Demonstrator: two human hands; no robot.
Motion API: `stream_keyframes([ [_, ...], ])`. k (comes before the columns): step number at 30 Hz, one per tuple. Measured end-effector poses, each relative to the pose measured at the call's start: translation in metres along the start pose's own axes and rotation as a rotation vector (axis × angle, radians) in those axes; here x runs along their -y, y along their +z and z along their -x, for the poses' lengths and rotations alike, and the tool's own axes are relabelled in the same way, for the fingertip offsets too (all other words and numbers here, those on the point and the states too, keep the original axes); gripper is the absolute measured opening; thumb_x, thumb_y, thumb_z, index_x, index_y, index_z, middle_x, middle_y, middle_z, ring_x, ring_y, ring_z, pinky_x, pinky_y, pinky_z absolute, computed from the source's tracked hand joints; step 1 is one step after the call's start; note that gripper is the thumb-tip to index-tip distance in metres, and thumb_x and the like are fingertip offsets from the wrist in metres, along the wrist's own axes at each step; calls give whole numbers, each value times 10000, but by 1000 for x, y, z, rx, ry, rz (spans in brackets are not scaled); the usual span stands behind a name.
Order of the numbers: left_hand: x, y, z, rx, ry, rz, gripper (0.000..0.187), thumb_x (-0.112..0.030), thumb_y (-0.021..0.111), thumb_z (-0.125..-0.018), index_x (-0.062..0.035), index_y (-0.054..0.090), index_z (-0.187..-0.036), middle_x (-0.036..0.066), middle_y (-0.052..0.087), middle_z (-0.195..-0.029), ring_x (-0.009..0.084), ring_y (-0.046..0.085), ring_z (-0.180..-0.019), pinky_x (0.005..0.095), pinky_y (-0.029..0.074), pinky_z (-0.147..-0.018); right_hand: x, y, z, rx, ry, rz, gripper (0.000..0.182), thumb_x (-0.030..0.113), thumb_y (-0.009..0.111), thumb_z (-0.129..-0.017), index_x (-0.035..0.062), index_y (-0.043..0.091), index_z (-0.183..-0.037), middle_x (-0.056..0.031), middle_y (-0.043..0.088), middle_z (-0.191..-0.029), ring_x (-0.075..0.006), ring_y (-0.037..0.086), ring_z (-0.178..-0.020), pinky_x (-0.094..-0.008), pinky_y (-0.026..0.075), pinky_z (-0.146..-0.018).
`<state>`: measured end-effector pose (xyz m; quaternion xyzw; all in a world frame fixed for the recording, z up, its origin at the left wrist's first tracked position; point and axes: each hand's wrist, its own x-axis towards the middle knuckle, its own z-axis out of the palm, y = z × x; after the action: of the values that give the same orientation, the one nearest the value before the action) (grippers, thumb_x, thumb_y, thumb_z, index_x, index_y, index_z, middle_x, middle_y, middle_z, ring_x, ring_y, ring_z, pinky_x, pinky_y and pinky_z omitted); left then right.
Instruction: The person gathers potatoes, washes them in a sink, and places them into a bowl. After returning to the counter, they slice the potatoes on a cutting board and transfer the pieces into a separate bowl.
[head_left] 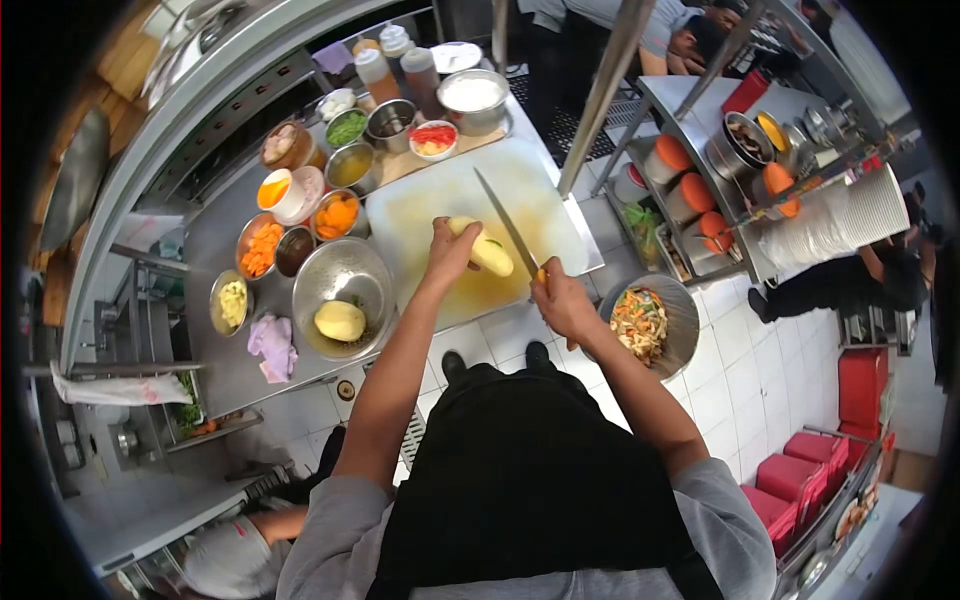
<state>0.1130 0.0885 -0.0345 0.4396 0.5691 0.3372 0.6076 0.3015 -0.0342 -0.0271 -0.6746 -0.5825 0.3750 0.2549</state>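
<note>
Over the stained white cutting board (400, 215), my left hand (452, 250) is closed around a long, pale yellow peeled vegetable (483, 250) with a small green patch. My right hand (562, 300) grips the orange handle of a long knife (510, 222) at the board's right edge. The blade points up and to the left, just right of the vegetable and apart from it. Left of the board, a large metal bowl (313, 285) holds another peeled yellow piece (340, 321).
A bin (682, 335) of food scraps stands right of my right hand. Small bowls of orange pieces (262, 248), sauce bottles (375, 75) and a purple cloth (272, 347) are on the counter. A metal post (603, 95) rises behind the board. Other people are at the top, right and lower left.
</note>
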Motion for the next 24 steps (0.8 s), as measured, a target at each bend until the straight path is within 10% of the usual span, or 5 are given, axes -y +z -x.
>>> stream_keyframes([
  [4, 21, 1, -23, -26, 43, -359, 628, -347, 667, -912, 14, 411, -1357, 218, 511, -1231, 340, 645, -985, 411, 521, -883, -16, 18, -5, -58, -89, 163, 293, 173, 544, -905, -38, 396, -1043, -326, 629, -780, -530, 607, -758, -594, 482, -705],
  [6, 29, -7, -25, -155, 370, -664, 635, -415, 616, -943, -52, 404, -1419, 217, 387, -1319, 365, 623, -985, 439, 505, -904, -18, 26, -7, -72, -96, 165, 290, 178, 542, -916, -36, 394, -1043, -323, 626, -770, -529, 608, -754, -592, 483, -701],
  [16, 51, -11, -13, -37, 540, -539, 471, -272, 471, -1028, -114, 403, -1467, 177, 355, -1314, 337, 589, -970, 447, 479, -884, 16, 18, 0, -145, 13, -9, 341, 261, 586, -968, -36, 454, -1070, -311, 632, -765, -513, 625, -766, -560, 488, -683],
  [22, 43, -37, 22, -33, 693, -759, 521, -165, 679, -914, -80, 493, -1393, 172, 358, -1309, 296, 590, -944, 417, 513, -836, 4, 26, -23, -192, 48, -18, 415, 303, 613, -967, -19, 468, -1186, -279, 661, -823, -451, 666, -797, -472, 517, -719],
  [24, 54, -44, 23, 7, 580, -393, 527, -100, 765, -838, -67, 555, -1320, 141, 417, -1276, 208, 588, -980, 325, 556, -750, -1, 27, -20, -166, 68, -46, 398, 290, 620, -955, -19, 479, -1163, -299, 657, -835, -477, 655, -821, -497, 512, -731],
])
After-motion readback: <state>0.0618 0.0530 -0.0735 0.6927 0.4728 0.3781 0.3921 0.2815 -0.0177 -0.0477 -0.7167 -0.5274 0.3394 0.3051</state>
